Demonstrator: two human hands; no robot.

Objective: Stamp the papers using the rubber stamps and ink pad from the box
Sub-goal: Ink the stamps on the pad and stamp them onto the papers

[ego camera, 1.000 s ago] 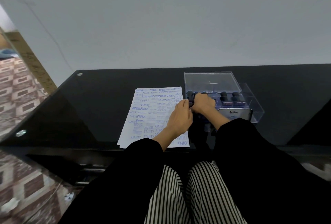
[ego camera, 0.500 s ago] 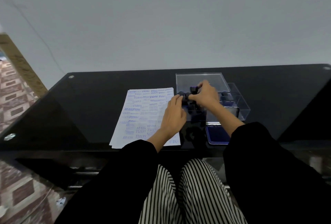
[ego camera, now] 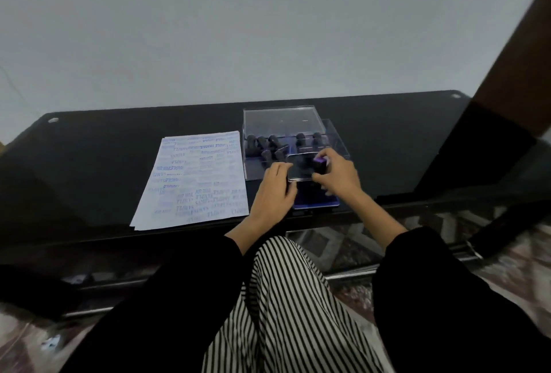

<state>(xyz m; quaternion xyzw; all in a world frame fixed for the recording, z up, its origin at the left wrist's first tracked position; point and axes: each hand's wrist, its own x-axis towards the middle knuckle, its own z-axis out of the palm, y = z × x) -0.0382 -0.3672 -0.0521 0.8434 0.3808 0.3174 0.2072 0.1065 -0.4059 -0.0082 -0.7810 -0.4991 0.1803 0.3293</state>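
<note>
Purple at its face, a stamp (ego camera: 319,164) is gripped in the right hand (ego camera: 337,177) above the open ink pad (ego camera: 316,201), which is held at its left edge by the left hand (ego camera: 272,193), in front of the clear box (ego camera: 337,146) and beside the stamped papers (ego camera: 196,182).

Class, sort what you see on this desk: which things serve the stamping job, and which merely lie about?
Job: papers, box of stamps, stamp in right hand, open ink pad.
Lying about: clear box lid, blurred bits under the table.
</note>
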